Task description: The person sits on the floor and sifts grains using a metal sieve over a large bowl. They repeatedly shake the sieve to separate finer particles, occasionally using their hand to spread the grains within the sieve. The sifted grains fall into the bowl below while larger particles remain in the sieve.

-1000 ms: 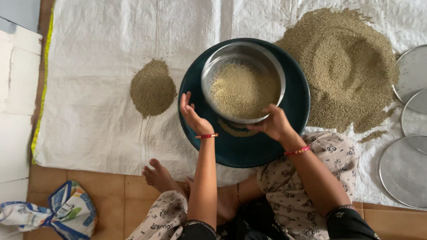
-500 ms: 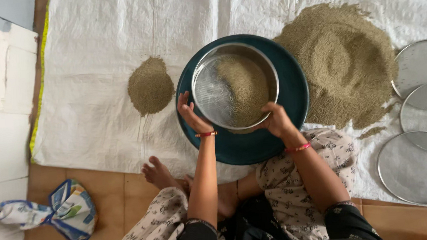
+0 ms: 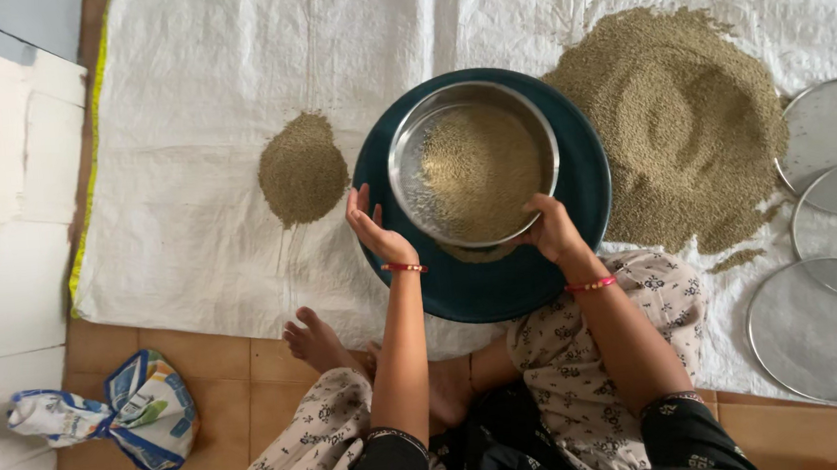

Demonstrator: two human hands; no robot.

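Since half a second ago, the grain in the round steel sieve (image 3: 473, 163) has slid from the right side back to spread across the mesh, and the sieve sits a little further right over the dark teal basin (image 3: 486, 289). At the centre of the frame, the right hand (image 3: 551, 231) has its fingers closed on the sieve's lower right rim. The left hand (image 3: 375, 230) stands with fingers open and raised just beside the left rim, palm toward it; whether it touches the steel cannot be told. Fine siftings lie in the basin beneath. A small grain heap (image 3: 302, 169) lies at left on the white sheet (image 3: 186, 133), a large grain pile (image 3: 685, 118) at right, spare sieves (image 3: 823, 329) at the right edge. With only one hand gripping, a hard swing could tip the sieve and throw grain over the basin's rim onto the sheet.
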